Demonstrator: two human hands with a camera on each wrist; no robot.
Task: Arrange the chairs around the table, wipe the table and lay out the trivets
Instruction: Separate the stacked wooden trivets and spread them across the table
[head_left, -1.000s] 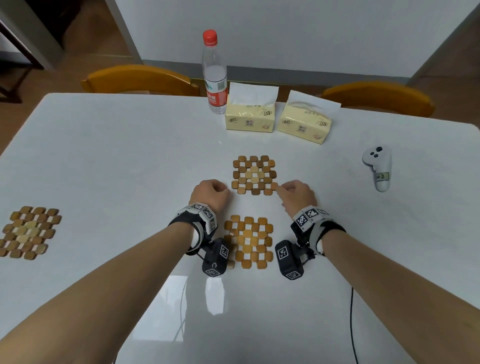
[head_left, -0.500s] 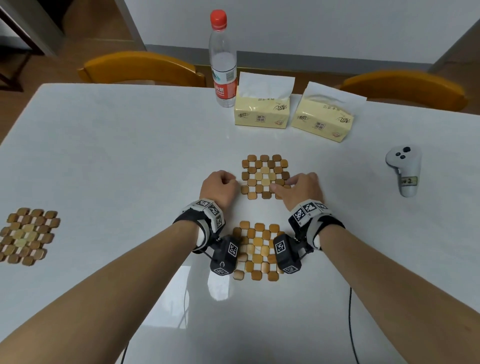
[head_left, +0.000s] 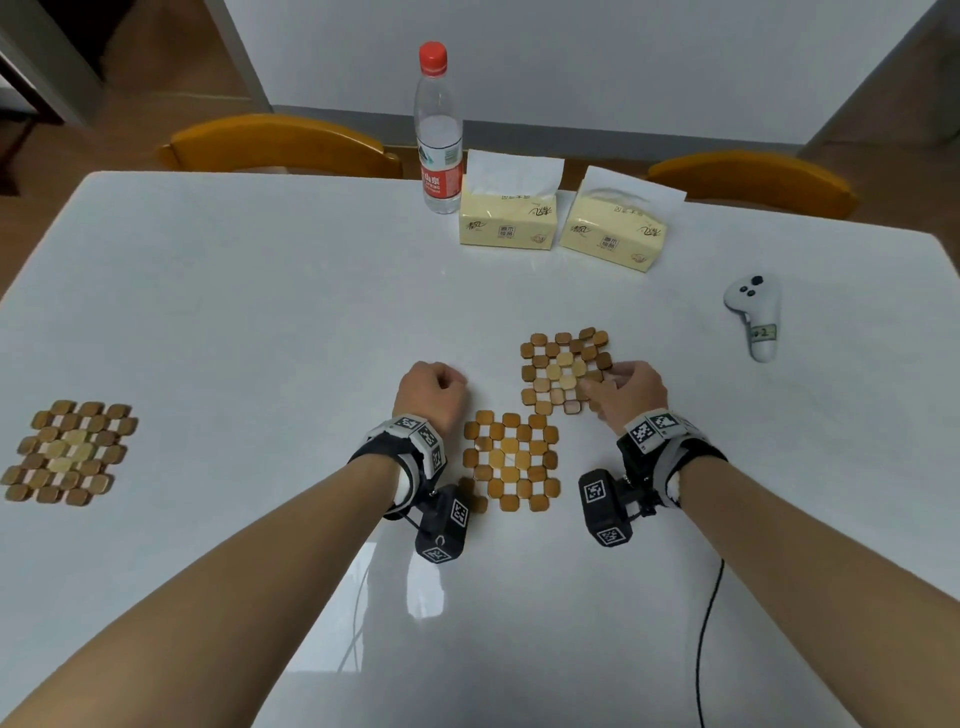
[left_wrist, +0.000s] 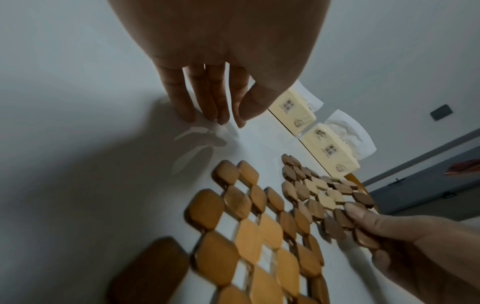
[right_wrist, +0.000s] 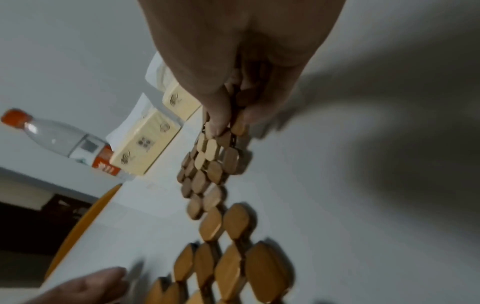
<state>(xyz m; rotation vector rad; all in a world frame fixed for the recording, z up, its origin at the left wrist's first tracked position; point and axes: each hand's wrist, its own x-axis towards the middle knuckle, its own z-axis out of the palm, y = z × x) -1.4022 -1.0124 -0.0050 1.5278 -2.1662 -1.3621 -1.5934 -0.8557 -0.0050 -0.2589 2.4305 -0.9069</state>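
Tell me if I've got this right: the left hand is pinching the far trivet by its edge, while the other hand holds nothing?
Not quite: the hands are swapped. The right hand pinches the far trivet by its edge, as the right wrist view shows, thumb and fingers closed on its tiles. The left hand holds nothing; in the left wrist view its fingertips only point down at the bare table.

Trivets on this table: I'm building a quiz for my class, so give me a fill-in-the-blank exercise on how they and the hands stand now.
1. The number of trivets on the table is ___.
2. The far trivet is pinched by the ___ hand.
3. The left hand holds ___.
4. The water bottle has a ___ cap.

Missing words: three; right; nothing; red
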